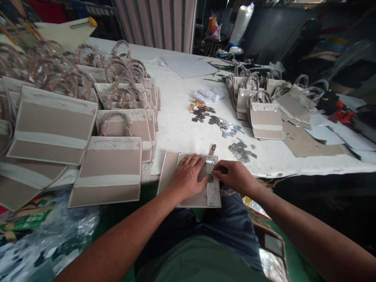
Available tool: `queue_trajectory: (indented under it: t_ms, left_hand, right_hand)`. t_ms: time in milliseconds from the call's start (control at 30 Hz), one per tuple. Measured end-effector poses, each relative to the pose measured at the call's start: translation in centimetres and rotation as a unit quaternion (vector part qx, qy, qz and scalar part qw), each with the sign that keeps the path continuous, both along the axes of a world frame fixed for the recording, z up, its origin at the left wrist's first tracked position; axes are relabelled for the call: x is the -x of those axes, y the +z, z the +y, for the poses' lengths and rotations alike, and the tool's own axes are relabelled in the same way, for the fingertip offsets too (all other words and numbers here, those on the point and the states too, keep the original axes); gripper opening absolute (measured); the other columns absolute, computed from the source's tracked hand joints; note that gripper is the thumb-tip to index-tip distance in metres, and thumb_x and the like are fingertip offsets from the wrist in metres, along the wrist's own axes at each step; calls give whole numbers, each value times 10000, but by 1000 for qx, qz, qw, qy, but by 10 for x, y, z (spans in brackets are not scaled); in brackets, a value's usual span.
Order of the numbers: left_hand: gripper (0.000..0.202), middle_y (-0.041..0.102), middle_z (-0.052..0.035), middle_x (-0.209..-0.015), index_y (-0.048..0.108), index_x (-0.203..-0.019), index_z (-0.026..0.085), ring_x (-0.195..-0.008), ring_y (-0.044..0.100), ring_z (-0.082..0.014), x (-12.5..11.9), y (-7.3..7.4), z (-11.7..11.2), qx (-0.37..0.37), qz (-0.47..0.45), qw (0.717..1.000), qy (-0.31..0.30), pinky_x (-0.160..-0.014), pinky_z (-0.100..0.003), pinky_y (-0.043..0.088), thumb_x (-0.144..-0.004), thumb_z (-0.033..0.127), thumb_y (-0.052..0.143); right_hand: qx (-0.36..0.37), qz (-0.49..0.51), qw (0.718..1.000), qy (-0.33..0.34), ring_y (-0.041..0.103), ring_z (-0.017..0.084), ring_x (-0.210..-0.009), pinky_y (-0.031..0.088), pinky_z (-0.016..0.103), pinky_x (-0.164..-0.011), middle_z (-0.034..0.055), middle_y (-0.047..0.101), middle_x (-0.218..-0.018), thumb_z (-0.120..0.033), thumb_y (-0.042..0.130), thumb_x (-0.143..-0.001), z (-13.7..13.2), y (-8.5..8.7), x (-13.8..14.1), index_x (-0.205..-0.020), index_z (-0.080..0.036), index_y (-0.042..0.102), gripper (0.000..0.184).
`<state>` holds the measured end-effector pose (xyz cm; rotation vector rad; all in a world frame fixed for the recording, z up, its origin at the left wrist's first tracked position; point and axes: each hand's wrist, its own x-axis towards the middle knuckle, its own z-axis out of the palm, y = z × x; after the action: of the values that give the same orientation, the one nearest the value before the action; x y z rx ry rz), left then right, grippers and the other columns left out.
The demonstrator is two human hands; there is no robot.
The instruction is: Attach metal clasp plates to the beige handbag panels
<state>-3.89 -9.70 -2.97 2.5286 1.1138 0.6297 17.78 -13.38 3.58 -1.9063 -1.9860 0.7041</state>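
Observation:
A beige bag panel (172, 170) lies half over the front edge of the white table (182, 117), above my lap. My left hand (188, 176) lies flat on it, fingers spread, pressing it down. My right hand (233, 176) pinches at a small metal clasp fitting (210, 178) on the panel's white strap; what its fingertips hold is too small to name. A silver plate (209, 161) sits at the strap's top end.
Stacks of beige bag panels with ring handles (88, 117) fill the left of the table. More such pieces (266, 113) lie at the right. Loose silver and gold metal fittings (223, 125) are scattered in the middle. Cardboard sheets (308, 143) lie far right.

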Motion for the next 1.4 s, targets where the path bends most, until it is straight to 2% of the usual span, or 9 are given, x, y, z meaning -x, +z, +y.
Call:
queue_trajectory:
  t_ms: [100, 233, 367, 467, 733, 900, 1000, 1167, 1400]
  left_hand:
    - [637, 552, -138, -1588, 538, -1511, 202, -1504, 454, -366, 0, 3, 0, 3, 6, 1000, 0, -1288, -579, 335, -936, 415, 710]
    - [650, 553, -136, -1595, 523, -1527, 209, -1511, 454, -365, 0, 5, 1, 9, 10, 1000, 2, -1285, -589, 340, -938, 405, 713]
    - [654, 543, -137, -1605, 515, -1535, 207, -1526, 442, -360, 1, 6, 1, 11, 16, 1000, 2, -1291, -586, 336, -945, 411, 709]
    - [655, 536, -139, -1611, 520, -1529, 198, -1520, 446, -362, 0, 6, 2, 14, 23, 1000, 2, -1291, -574, 341, -941, 411, 712]
    - [657, 528, -131, -1615, 510, -1535, 210, -1537, 422, -364, -1, 6, 3, 29, 25, 999, 1, -1300, -572, 324, -938, 408, 698]
    - [686, 530, -123, -1611, 485, -1542, 233, -1542, 417, -359, -1, 7, 5, 24, 9, 1000, -6, -1306, -578, 303, -910, 365, 719]
    - [662, 530, -127, -1610, 504, -1515, 226, -1538, 421, -357, 0, 6, 4, 17, 15, 1000, -2, -1304, -573, 303, -909, 373, 726]
    - [672, 531, -125, -1612, 473, -1537, 227, -1528, 438, -347, 0, 5, 2, 22, 11, 1000, -1, -1296, -565, 312, -940, 433, 701]
    - [661, 566, -134, -1577, 502, -1511, 224, -1500, 471, -357, 0, 8, 1, 24, 0, 1000, 7, -1277, -563, 341, -919, 424, 718]
  right_hand:
    - [-84, 218, 967, -96, 583, 152, -603, 448, 277, -590, -8, 667, -697, -481, 756, -919, 4, 17, -5, -907, -217, 751, 264]
    - [-204, 470, 839, -184, 534, 129, -515, 461, 272, -521, -43, 549, -631, -564, 767, -897, 18, 22, 5, -822, -231, 648, 361]
    - [-242, 603, 727, -221, 410, 95, -446, 434, 259, -483, -77, 392, -558, -542, 712, -910, 39, 9, 16, -669, -229, 498, 449]
    - [-246, 640, 691, -230, 365, 90, -430, 404, 253, -459, -79, 358, -535, -515, 691, -905, 50, 1, 15, -636, -228, 474, 450]
    - [-253, 588, 743, -196, 341, 95, -396, 353, 260, -430, -79, 352, -514, -481, 619, -953, 53, -4, 24, -625, -240, 467, 435]
    - [-216, 463, 852, -113, 450, 114, -448, 374, 271, -467, -30, 505, -512, -440, 660, -965, 53, -2, 42, -591, -220, 573, 443]
    - [-172, 414, 892, -63, 452, 112, -453, 374, 268, -475, -21, 529, -494, -468, 662, -969, 57, 11, 45, -574, -208, 604, 476]
    - [-213, 443, 867, -77, 454, 122, -431, 378, 274, -449, -16, 515, -484, -524, 613, -985, 57, 26, 40, -570, -236, 573, 507]
    - [-196, 437, 869, -126, 444, 115, -409, 370, 259, -423, -35, 477, -459, -422, 627, -940, 52, 5, 43, -553, -237, 528, 440]
